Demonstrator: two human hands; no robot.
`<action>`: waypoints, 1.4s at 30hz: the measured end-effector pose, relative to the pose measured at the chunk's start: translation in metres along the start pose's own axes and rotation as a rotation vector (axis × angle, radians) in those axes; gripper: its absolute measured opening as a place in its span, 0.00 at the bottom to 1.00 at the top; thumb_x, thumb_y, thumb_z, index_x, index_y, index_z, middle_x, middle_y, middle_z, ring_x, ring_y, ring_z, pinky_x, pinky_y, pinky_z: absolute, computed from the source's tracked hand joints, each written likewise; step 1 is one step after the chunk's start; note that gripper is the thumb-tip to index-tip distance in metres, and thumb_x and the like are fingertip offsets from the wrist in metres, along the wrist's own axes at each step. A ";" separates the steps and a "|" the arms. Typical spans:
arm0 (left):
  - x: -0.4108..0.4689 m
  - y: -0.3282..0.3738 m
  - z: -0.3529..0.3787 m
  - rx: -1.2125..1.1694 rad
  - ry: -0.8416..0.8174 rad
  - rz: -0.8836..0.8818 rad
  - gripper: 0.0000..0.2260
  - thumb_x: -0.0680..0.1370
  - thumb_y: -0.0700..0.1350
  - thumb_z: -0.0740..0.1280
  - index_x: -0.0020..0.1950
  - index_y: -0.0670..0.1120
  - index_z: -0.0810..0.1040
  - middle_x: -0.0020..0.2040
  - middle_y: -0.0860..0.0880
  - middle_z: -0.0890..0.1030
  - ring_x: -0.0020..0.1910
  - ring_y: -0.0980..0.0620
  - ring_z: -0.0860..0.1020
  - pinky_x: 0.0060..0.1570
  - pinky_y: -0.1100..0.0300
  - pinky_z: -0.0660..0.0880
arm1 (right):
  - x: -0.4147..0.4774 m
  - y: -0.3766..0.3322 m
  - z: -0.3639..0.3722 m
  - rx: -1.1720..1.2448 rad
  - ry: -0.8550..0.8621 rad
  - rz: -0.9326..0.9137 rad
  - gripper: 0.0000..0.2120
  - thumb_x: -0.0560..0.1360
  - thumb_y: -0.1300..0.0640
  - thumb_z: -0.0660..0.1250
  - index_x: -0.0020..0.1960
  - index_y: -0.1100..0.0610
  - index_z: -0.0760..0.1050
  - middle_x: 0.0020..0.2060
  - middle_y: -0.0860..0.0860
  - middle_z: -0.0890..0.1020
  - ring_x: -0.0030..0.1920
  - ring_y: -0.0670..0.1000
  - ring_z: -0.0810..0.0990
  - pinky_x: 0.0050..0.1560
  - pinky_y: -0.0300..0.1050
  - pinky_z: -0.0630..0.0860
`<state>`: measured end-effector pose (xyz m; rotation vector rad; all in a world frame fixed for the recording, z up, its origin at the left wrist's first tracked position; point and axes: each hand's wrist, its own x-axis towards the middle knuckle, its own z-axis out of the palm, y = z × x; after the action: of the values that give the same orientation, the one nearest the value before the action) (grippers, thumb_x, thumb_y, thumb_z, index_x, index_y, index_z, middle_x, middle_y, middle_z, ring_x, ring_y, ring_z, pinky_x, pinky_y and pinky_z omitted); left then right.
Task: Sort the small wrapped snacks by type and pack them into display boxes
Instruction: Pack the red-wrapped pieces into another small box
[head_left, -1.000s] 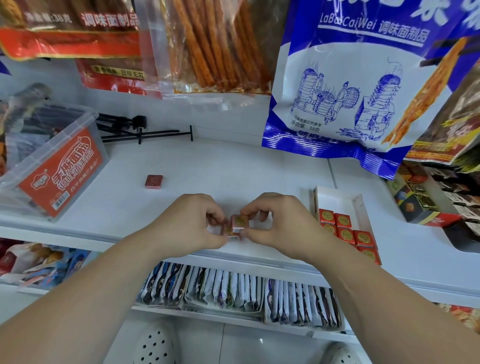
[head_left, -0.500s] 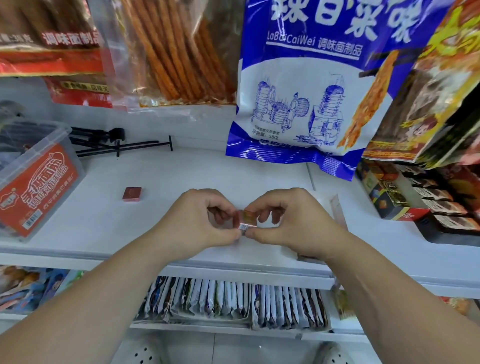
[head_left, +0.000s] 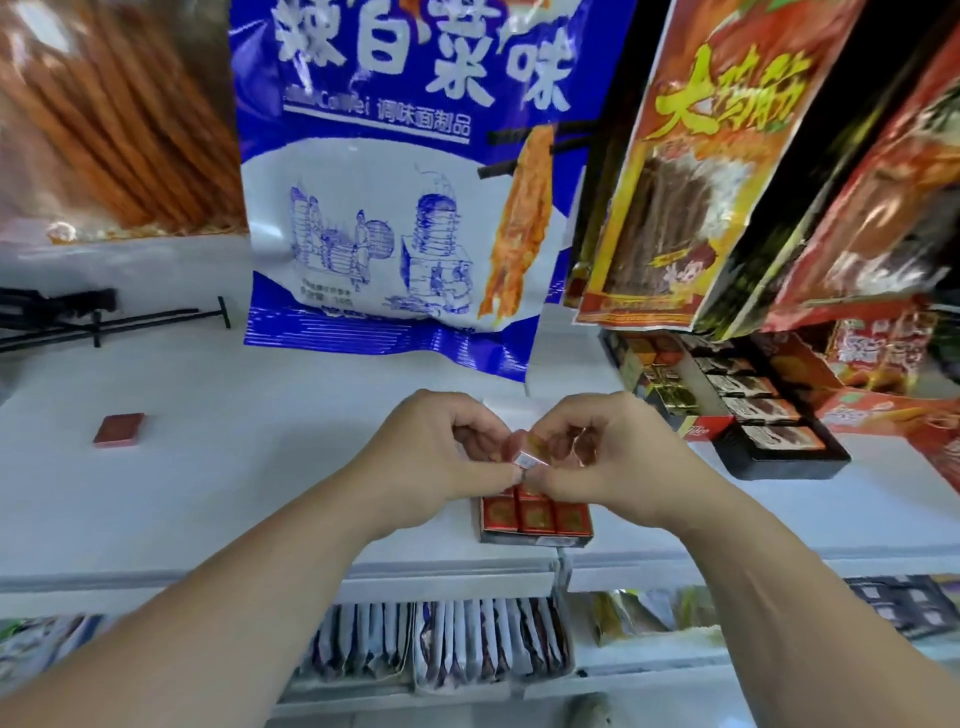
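red-gold wrapped snack (head_left: 531, 451), pinched by left hand (head_left: 431, 462), right hand (head_left: 618, 457)

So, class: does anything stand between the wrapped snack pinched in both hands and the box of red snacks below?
Nothing visible does. The left hand and right hand pinch the wrapped snack directly over the display box.

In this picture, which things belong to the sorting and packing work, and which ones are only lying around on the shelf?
Belong to the job:
small wrapped snack, pinched by left hand and right hand
display box of red snacks, below the hands
loose red snack, probably

Just lying about:
black rods
hanging blue bag
hanging yellow-red bag
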<state>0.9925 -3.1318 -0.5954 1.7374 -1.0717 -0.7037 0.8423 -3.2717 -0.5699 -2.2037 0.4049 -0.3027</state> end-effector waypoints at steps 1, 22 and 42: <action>0.003 0.000 0.004 0.006 -0.006 0.000 0.10 0.65 0.43 0.80 0.45 0.50 0.85 0.41 0.51 0.83 0.38 0.60 0.79 0.38 0.67 0.74 | -0.001 0.003 -0.003 -0.020 -0.005 0.004 0.07 0.66 0.58 0.81 0.40 0.52 0.84 0.31 0.44 0.81 0.31 0.42 0.75 0.33 0.32 0.68; 0.004 -0.019 0.009 0.536 -0.045 -0.030 0.42 0.57 0.73 0.73 0.68 0.59 0.72 0.62 0.61 0.65 0.61 0.59 0.67 0.62 0.56 0.71 | 0.007 0.053 -0.013 -0.287 0.136 0.097 0.09 0.62 0.49 0.75 0.33 0.52 0.78 0.27 0.49 0.80 0.30 0.53 0.78 0.29 0.52 0.75; 0.011 -0.037 -0.012 0.477 -0.215 -0.042 0.43 0.59 0.66 0.78 0.72 0.62 0.68 0.64 0.64 0.71 0.62 0.62 0.70 0.66 0.55 0.70 | 0.037 0.043 -0.024 -0.537 -0.213 0.285 0.12 0.63 0.47 0.78 0.41 0.52 0.80 0.34 0.47 0.81 0.35 0.51 0.80 0.32 0.47 0.79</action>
<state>1.0203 -3.1303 -0.6245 2.1258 -1.4425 -0.7120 0.8601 -3.3285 -0.5861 -2.6166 0.7368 0.2225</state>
